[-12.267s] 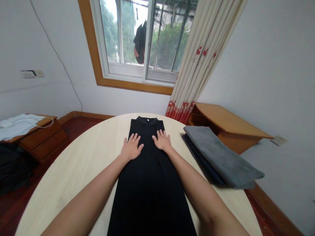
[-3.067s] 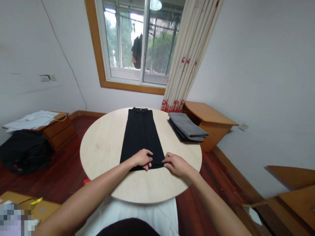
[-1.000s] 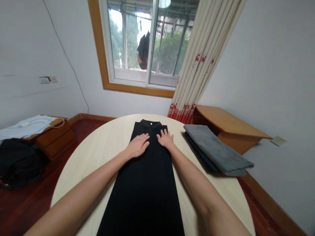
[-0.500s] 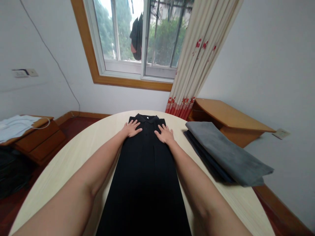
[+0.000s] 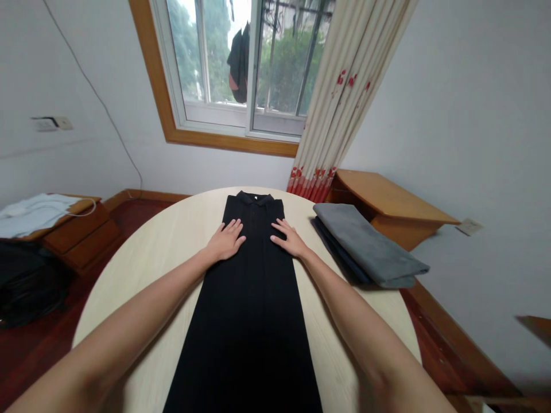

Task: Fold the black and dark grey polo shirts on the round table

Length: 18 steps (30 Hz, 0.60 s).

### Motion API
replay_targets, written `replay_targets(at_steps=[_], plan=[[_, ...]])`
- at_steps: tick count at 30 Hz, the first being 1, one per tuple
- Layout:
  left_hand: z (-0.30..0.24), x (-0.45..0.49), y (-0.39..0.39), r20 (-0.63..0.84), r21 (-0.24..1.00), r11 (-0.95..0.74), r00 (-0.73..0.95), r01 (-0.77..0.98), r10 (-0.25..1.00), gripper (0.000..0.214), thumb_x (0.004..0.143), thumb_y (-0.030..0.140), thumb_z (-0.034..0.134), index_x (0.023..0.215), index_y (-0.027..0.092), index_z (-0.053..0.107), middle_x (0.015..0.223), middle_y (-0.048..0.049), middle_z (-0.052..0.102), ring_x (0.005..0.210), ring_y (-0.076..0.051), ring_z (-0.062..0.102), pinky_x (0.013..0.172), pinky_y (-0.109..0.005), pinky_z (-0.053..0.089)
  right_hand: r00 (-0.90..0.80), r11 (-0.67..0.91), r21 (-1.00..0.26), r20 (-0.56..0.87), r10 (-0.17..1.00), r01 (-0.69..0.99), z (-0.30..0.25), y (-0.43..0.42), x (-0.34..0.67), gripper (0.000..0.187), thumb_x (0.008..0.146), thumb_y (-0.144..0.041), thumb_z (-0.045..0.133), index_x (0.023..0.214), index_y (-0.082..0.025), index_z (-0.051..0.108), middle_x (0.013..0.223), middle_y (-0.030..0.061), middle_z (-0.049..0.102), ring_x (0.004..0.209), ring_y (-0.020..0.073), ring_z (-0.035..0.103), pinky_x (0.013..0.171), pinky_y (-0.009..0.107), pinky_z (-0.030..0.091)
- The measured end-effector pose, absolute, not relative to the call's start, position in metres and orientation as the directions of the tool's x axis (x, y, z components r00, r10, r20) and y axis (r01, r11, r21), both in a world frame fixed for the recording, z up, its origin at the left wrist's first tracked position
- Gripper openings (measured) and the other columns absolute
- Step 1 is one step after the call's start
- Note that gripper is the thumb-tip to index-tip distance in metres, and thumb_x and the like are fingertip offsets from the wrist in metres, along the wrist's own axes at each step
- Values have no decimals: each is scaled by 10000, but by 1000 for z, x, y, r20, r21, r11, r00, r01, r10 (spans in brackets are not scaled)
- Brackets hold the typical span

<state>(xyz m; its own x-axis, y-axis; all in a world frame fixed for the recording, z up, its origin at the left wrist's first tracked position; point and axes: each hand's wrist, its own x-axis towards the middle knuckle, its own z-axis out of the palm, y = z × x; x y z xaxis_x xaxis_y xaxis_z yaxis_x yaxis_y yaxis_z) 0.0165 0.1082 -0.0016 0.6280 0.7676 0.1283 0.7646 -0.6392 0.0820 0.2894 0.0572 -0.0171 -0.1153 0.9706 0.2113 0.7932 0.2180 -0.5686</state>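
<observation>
Head | hands (image 5: pixel 226 241) (image 5: pixel 291 240) palm-down on black shirt (image 5: pixel 252 298) | arms (image 5: pixel 146 318) stretched forward

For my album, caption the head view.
Left hand and right hand spread on a black shirt, folded grey cloth alongside.

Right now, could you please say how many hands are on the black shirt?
2: the left hand rests on the shirt near its left edge, the right hand near its right edge, both below the collar. No others show.

Matt black cloth shirt (image 5: pixel 253 298); smooth, pale wood-grain tabletop (image 5: pixel 142 258); soft-napped grey fabric (image 5: pixel 365 241).
</observation>
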Motion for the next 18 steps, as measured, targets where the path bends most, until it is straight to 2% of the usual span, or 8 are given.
replay_targets(at_steps=[5,10,14,18], plan=[[-11,-18,36,37,120,-689,691,714,722,652,1005,475,208,1530,99,294,1612,-123,190,1503,-253,153,1196,-467,183,-255,283,-423,124,959,861,-8,-20,269,612,917,-583,511,1443,-272,477,1602,84,232,1497,314,103,1141,669,65],[-9,-51,-30,35,174,-742,749,648,662,637,1011,502,226,1544,156,273,1609,-113,196,1502,-249,158,1202,-478,172,-332,322,-333,28,943,886,3,-100,247,606,990,-529,371,1529,-257,322,1599,84,227,1496,270,136,1179,601,68],[-6,-74,-88,46,261,-752,771,605,636,612,1012,489,271,1552,203,254,1611,-95,192,1504,-248,138,1210,-490,153,-372,355,-327,11,928,876,9,-170,231,597,1011,-508,327,1547,-249,275,1602,87,213,1497,251,135,1197,569,69],[-4,-91,-140,53,378,-744,790,550,611,613,991,473,379,1553,273,239,1606,-69,200,1497,-262,164,1212,-527,155,-456,422,-375,-1,890,825,14,-225,223,586,1009,-470,376,1547,-262,274,1601,88,213,1496,266,135,1192,600,69]])
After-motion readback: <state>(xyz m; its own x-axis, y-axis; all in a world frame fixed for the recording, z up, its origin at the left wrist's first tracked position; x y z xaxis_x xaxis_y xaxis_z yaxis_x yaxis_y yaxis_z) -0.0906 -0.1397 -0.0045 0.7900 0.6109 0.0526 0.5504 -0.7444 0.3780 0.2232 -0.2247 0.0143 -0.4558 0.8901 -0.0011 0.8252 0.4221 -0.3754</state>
